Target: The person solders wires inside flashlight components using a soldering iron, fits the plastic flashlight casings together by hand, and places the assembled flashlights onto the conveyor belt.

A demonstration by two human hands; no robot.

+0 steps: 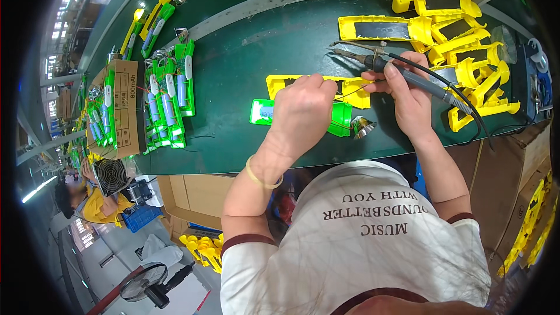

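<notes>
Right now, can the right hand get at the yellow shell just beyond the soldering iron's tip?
Probably not freely: the right hand holds the soldering iron, whose front lies between it and the yellow shell. The shell itself is near, its left end uncovered.

Dark capital lettering stands in three lines on the white shirt at the lower centre of the frame, inverted relative to the view. At the left of the frame, the cardboard box carries a black printed marking, with digits and letters, running vertically; the smaller characters beside it are too small to read.
</notes>
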